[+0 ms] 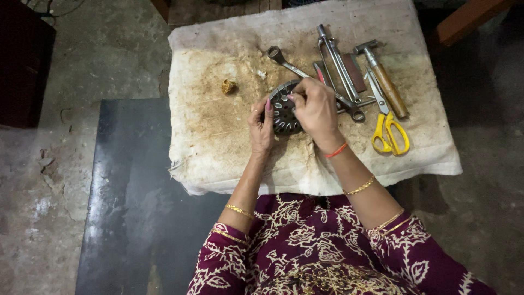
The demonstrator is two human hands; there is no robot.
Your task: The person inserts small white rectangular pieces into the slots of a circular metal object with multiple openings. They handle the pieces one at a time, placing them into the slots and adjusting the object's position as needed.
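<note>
Centrally, both hands (289,114) around slotted disc (284,112)

Open cloth (207,136) left of hands, brown lump (228,86) there, tools (355,82) crowding right side

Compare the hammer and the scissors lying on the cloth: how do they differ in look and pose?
The hammer has a brown wooden handle and a grey metal head; the scissors have yellow loop handles and thin metal blades. The hammer lies with its head at the far end and its handle running toward the person, while the scissors lie beside it with their loops nearest the person and their blades pointing away. Both rest untouched on the stained white cloth, right of the hands.
</note>
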